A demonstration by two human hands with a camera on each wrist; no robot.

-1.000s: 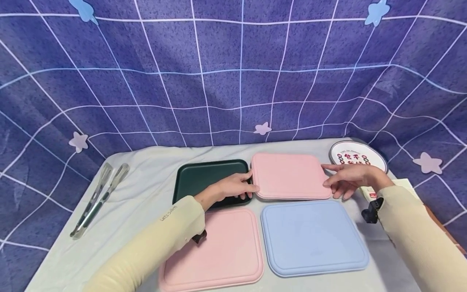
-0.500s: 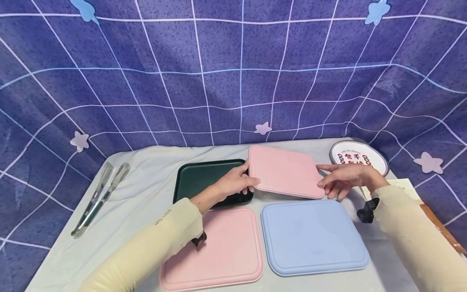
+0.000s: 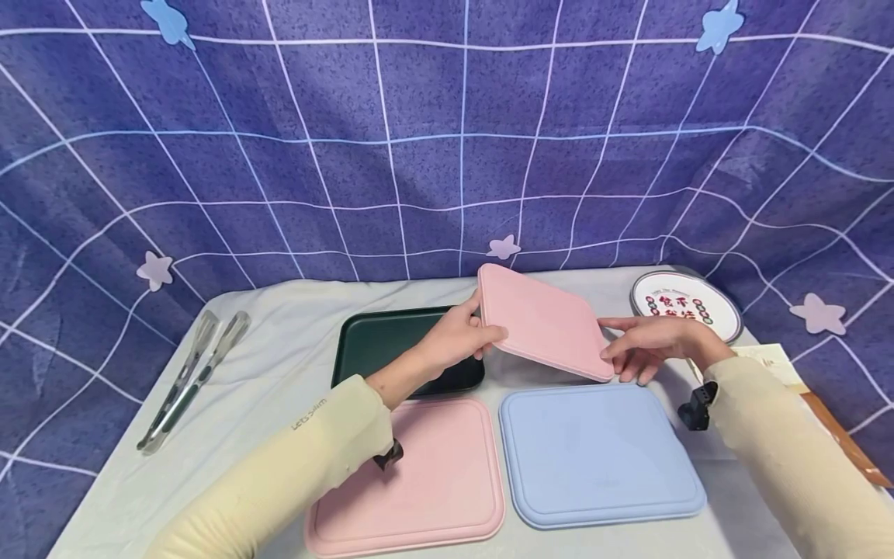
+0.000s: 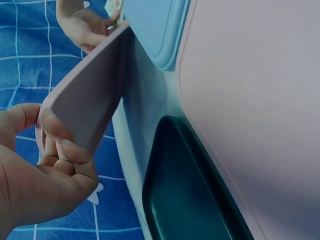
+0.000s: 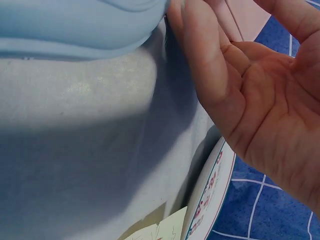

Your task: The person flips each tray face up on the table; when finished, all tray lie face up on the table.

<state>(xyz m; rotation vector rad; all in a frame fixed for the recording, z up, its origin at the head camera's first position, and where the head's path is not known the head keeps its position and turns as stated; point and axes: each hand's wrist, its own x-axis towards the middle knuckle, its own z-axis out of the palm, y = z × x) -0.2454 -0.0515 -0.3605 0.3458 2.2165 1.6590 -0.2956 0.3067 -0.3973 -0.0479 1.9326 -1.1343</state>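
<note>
A pink rectangular tray [image 3: 545, 320] with rounded corners is tilted above the table, its left end raised higher than its right. My left hand [image 3: 454, 339] pinches the raised left end, thumb on top and fingers underneath; the left wrist view shows the greyish underside [image 4: 90, 95] of that tray. At the lower right end, my right hand [image 3: 649, 344] holds the edge between thumb and fingers. Just left of the tray lies a dark green tray [image 3: 380, 341] with a raised rim. A light blue tray [image 3: 604, 458] and a second pink tray [image 3: 433, 481] lie in front.
Two-armed metal tongs [image 3: 192, 380] lie at the far left. An oval white plate [image 3: 687, 303] with red characters stands at the back right, beside a cream and brown package [image 3: 775, 361] under my right forearm. Behind the table hangs a blue gridded curtain [image 3: 419, 171].
The pink tray's left end has come up off the table, lifted by my left hand. Its right end and my right hand have shifted a little left. The other trays stay put.
</note>
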